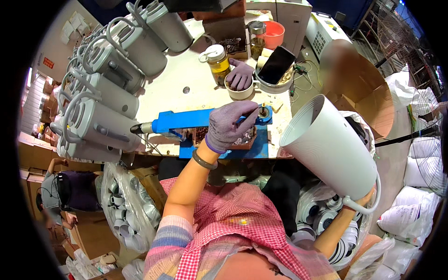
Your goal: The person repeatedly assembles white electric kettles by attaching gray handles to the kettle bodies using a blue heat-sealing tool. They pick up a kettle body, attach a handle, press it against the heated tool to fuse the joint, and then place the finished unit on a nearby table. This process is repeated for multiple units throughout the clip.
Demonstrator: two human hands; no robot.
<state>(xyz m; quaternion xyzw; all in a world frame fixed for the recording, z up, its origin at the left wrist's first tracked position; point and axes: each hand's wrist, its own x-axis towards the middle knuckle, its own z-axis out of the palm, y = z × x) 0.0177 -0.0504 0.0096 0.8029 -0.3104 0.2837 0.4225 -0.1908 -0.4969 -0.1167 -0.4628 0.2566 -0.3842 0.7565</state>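
Observation:
My left hand (pixel 232 126), in a grey-purple glove, is over the blue lever tool (pixel 184 122) on the table. Its thumb and fingers close together beside the tool's right end, where a small brass-coloured pin (pixel 263 108) stands up; what they hold, if anything, I cannot make out. A small tray of metal pieces (pixel 247 140) lies partly hidden below that hand. On the right, my bare right hand (pixel 367 198) grips the lower end of a large grey cylindrical container (pixel 331 147) by its curved handle. The container is tilted, its open mouth toward the table; most of the fingers are hidden.
Grey cylinders with hoses or handles (pixel 105 123) crowd the table's left. At the back are a yellow-labelled jar (pixel 218 65), a bowl with a glove (pixel 240 93), a phone (pixel 277 65) and a red cup (pixel 274 33). Bags of grey parts (pixel 128 212) flank me.

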